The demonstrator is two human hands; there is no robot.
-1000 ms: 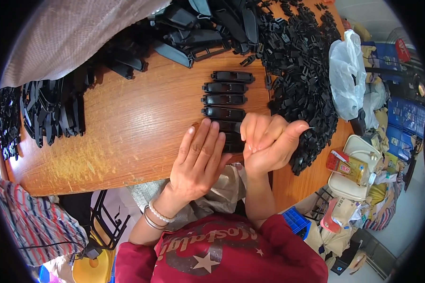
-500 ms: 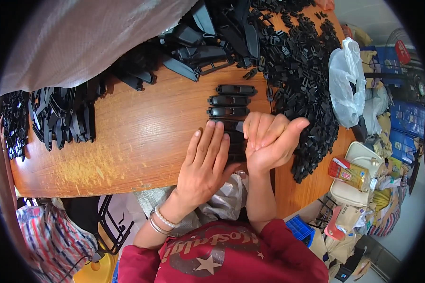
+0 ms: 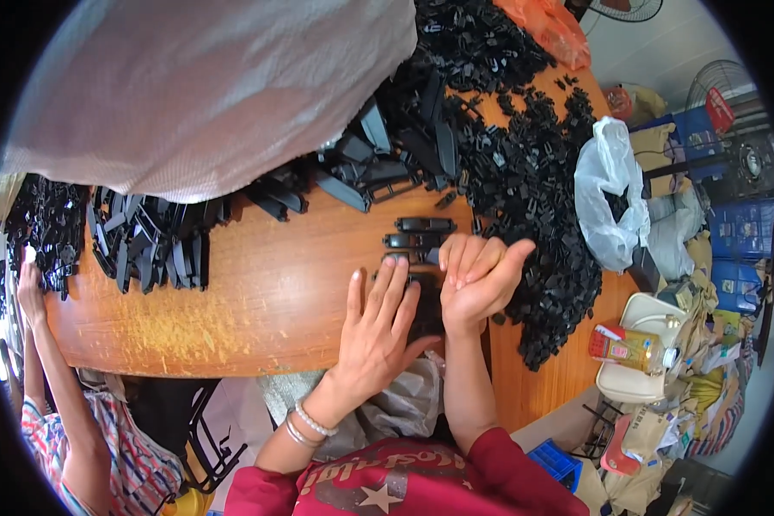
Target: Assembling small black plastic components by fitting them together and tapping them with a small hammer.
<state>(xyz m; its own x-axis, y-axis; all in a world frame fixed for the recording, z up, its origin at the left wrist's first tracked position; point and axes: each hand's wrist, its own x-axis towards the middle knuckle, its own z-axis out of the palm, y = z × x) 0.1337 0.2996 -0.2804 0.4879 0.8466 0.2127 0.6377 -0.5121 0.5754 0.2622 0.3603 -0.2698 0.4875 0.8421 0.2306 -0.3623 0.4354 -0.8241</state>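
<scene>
My left hand (image 3: 377,314) lies palm down with its fingers stretched out. Its fingertips rest on a black plastic part in a short row of narrow black plastic parts (image 3: 426,224). Just beside it, my right hand (image 3: 483,279) is curled closed with the thumb sticking out to the right. At its knuckles a small greyish edge shows next to the row, but I cannot make out what the fingers hold. The nearer end of the row is mostly hidden beneath and between my hands.
A heap of small black clips (image 3: 542,224) covers the table's right side, with a clear plastic bag (image 3: 612,198) beside it. Larger black parts (image 3: 150,245) lie along the back under a pale woven sack (image 3: 206,86). At the far left, a co-worker's arm (image 3: 60,378) reaches toward another black pile.
The view has shifted, so the table sits lower in it. My hands have moved up along the row and now cover parts that showed before. A co-worker's arm has appeared at the left.
</scene>
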